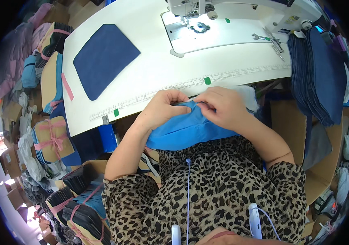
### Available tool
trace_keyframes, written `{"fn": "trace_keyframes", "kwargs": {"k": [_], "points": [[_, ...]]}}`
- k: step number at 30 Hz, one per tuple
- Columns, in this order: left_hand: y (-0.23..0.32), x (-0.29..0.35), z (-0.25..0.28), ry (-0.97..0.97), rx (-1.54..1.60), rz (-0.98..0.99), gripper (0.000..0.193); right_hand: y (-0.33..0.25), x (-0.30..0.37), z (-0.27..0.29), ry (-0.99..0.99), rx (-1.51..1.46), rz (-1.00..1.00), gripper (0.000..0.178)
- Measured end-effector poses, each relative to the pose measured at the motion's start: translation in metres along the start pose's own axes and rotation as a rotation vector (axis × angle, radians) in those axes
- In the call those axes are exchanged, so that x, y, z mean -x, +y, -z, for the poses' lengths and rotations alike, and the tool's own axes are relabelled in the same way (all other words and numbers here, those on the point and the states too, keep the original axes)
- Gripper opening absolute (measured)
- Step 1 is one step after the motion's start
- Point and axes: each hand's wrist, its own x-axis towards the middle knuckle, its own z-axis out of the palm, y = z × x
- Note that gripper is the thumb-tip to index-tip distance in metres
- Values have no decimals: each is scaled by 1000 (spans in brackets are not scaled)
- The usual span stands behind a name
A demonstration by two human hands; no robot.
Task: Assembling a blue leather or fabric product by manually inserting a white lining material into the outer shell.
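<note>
Closest to us is our leopard-print top (223, 188), with a thin light-blue cord (188, 192) running down its front. Above it, in our lap at the near edge of the white worktop (154, 77), lies the bright blue fabric piece (186, 130). Our left hand (162, 108) grips its upper edge, fingers (174, 96) curled shut over the cloth. Our right hand (223, 107) meets it just beside, fingers pinched closed on the same edge; the exact fold there seems tucked under, though we cannot tell for sure. On the worktop rest a dark blue fabric panel (105, 57) and, farther off, the sewing machine (231, 12). A stack of dark blue cut pieces (317, 77) hangs at our right.
</note>
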Motion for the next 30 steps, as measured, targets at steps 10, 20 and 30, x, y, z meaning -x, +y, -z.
{"fn": "trace_keyframes", "kwargs": {"k": [10,20,30], "points": [[1,-2,-4,58,64,43,20,1,-5,-14,-6,209,94,9],[-5,-1,3,22,136,51,22,7,0,15,-85,-271,-333,16],[2,0,-1,-36,114,44,24,14,-7,2,-77,-42,-27,12]]}}
